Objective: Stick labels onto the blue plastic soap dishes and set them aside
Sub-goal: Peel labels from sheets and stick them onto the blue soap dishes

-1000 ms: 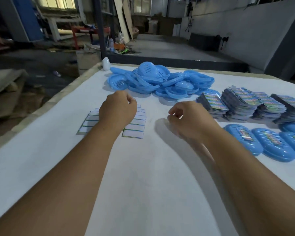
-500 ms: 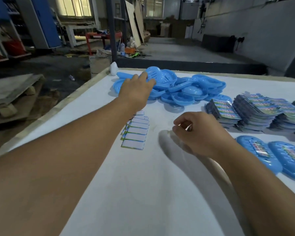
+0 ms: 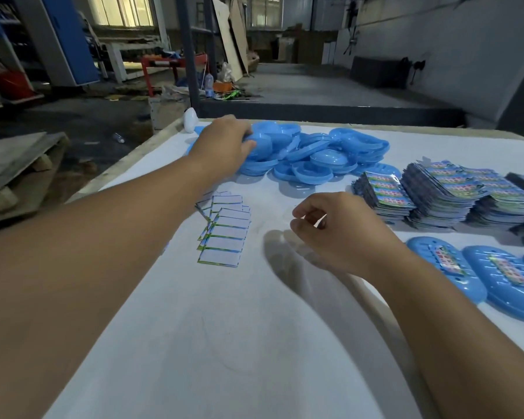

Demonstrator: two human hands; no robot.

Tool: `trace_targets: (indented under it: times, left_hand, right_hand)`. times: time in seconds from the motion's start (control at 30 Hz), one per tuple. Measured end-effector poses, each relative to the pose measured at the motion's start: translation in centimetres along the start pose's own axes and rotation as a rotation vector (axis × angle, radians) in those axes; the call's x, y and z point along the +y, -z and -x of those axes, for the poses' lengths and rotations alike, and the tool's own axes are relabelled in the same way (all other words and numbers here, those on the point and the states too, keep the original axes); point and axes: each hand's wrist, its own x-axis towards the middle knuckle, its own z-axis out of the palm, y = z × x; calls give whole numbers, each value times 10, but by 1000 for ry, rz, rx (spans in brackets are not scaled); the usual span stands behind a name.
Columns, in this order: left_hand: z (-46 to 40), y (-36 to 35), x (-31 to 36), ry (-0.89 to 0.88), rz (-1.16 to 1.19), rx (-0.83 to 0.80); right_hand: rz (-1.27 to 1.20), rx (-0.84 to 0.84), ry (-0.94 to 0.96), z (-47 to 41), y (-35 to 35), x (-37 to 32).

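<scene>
A heap of blue plastic soap dishes (image 3: 315,152) lies at the far side of the white table (image 3: 224,343). My left hand (image 3: 224,146) reaches into the heap's left end and grips a blue soap dish (image 3: 259,143) on top. My right hand (image 3: 339,231) hovers over the table's middle with curled fingers, pinching a small white label (image 3: 320,220). A row of white label backings (image 3: 224,234) lies between my hands. Labelled soap dishes (image 3: 448,270) lie side by side at the right.
Stacks of colourful label sheets (image 3: 442,192) stand at the right behind the labelled dishes. A small white object (image 3: 190,120) stands at the table's far left corner. Beyond the table's left edge are a dark floor and a wooden pallet (image 3: 15,167).
My left hand left the label backings, reached forward into the blue heap and closed on a dish. My right hand stayed over the table's middle, pinching the label.
</scene>
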Motion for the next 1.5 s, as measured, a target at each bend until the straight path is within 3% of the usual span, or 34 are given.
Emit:
trace_targets:
  times: [0.23, 0.43, 0.6, 0.73, 0.83, 1.0, 1.1, 1.23, 1.5]
  left_hand:
    - [26, 7, 7, 320, 721, 21]
    - [72, 21, 40, 500, 1144, -62]
    - [111, 25, 63, 522, 1302, -210]
    - [119, 24, 67, 580, 1373, -253]
    - [121, 24, 58, 563, 1227, -255]
    - [123, 31, 24, 496, 578, -55]
    - [126, 38, 6, 509, 260, -84]
    - [127, 39, -1, 526, 169, -252]
    - [130, 27, -4, 491, 183, -343]
  right_hand:
    - [-24, 28, -13, 0, 2, 0]
    - [-112, 245, 29, -1, 9, -2]
    - [-110, 222, 126, 5, 19, -6]
    - [-50, 150, 72, 8, 21, -4]
    - [-20, 60, 39, 7, 19, 0]
    - [110, -146, -18, 9, 17, 7]
    - [147, -220, -37, 10, 19, 7]
    - [168, -266, -41, 13, 19, 5]
    - [186, -269, -22, 13, 16, 7]
